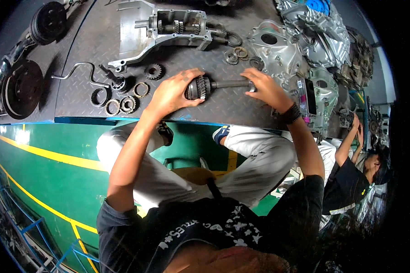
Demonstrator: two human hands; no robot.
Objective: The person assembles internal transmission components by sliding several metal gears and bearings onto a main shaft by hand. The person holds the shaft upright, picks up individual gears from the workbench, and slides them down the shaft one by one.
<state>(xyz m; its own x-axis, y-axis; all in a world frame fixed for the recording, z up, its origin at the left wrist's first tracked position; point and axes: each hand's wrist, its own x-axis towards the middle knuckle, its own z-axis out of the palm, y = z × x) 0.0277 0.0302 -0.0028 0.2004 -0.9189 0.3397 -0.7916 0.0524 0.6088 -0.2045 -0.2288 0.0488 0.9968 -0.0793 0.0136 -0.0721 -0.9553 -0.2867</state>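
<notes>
Steel gear shaft [223,84] lies left-right, left hand [171,93] gripping gear end, right hand [266,88] gripping shaft tip.

Even daylight-bright exposure, soft short shadows beneath parts on the dark checker-plate bench [77,98], strong glare on the silver housings [305,32] upper right, heavy fisheye bending toward a black vignetted rim, corners lost, slight blur at the edges.
</notes>
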